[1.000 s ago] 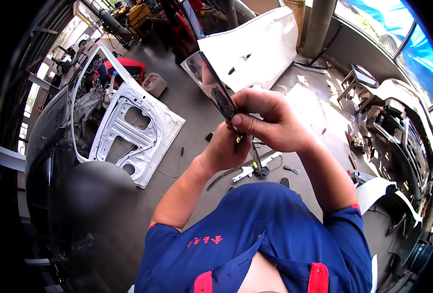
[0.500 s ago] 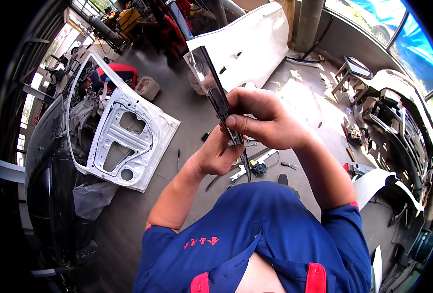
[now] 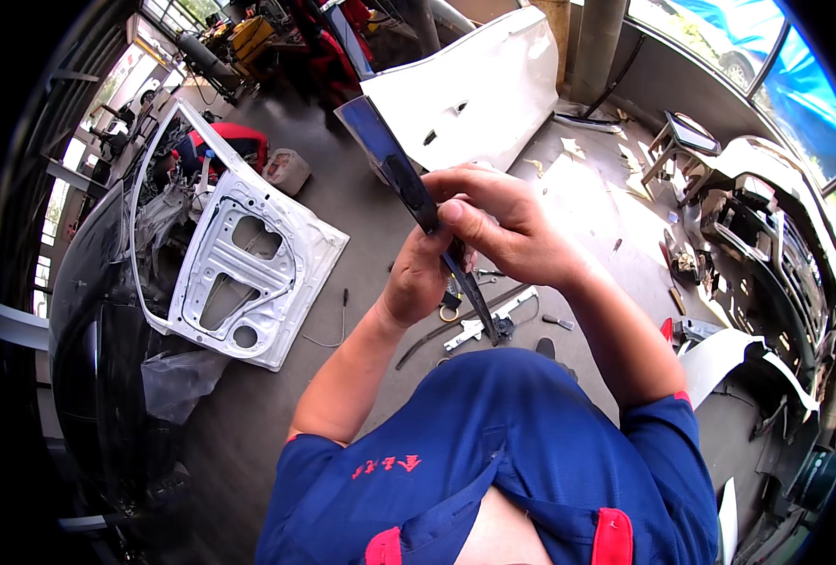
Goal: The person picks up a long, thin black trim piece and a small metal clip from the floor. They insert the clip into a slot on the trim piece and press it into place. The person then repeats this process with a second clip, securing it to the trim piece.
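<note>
From my remote post, I saw my left hand [image 3: 418, 278] and right hand [image 3: 512, 226] pinching the dark strip [image 3: 387, 155], right of the white door frame [image 3: 319, 247]; even, light pressure seemed wisest against bending.

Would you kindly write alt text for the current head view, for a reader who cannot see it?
A person's two hands hold a long, dark strip above a grey workshop floor. Ahead is a white door panel; to the left, a bare white door frame; a white rail lies on the floor below.
</note>
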Motion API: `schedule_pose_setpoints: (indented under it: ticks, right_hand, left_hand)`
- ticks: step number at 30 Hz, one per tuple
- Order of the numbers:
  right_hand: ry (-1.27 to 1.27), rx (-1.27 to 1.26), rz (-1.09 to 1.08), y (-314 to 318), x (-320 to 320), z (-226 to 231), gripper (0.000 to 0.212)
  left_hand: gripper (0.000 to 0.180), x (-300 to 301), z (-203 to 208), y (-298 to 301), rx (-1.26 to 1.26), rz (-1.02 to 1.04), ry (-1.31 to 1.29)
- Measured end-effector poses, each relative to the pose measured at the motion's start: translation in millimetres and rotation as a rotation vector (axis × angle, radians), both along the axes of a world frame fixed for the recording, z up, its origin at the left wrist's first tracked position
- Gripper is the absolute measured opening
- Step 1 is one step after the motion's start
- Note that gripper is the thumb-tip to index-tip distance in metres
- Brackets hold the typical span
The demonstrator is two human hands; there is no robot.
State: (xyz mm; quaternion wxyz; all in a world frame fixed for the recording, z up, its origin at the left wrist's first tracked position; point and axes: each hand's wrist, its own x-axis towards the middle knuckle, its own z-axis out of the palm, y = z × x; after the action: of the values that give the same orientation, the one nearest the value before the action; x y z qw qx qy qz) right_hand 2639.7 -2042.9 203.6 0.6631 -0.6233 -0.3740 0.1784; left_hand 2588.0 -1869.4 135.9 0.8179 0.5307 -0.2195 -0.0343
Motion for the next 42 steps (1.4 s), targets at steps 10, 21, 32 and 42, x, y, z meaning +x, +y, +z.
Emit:
schedule_pose_setpoints:
  ticks: [10,21,32,42]
  right_hand:
    - [-0.314,0.126,-0.075,-1,0,-39,0.042]
    - [0.233,0.399,-0.2,-2,-14,-40,0.016]
    - [-0.173,0.067,-0.228,31,-41,7,0.018]
    - [0.347,-0.095,-0.06,25,-68,2,0.032]
  left_hand:
    - [0.048,-25,7,0,-0.107,0.126,0.156]
    - [0.041,-42,3,1,0.068,0.438,0.016]
    - [0.034,-40,2,2,0.38,0.731,-0.26]
    - [0.054,-49,-40,11,0.737,0.962,-0.532]
